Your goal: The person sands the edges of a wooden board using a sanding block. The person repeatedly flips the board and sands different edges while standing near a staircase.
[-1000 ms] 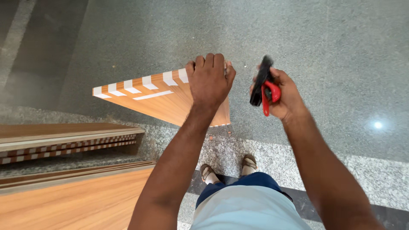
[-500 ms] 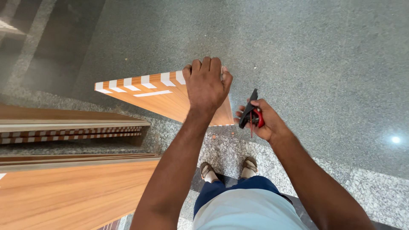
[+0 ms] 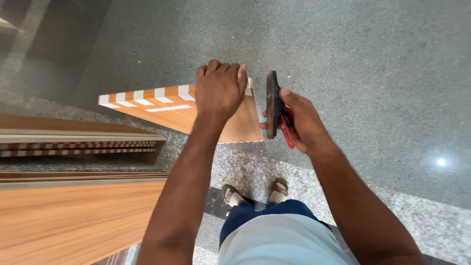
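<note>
Here the wooden panel [image 3: 167,110] stands upright, its top edge striped orange-white.

Left hand [image 3: 219,91] fingers curled downward; right hand [image 3: 299,120] fingers clenched.

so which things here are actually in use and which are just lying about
In use: left hand gripping the top edge of the upright wood-grain panel; right hand holding a black and red tool.

Lying about: stacked boards; large wooden sheet.

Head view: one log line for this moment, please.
left hand: gripping top edge of upright wooden board | right hand: holding red-handled tool beside board end | floor: grey stone
</note>
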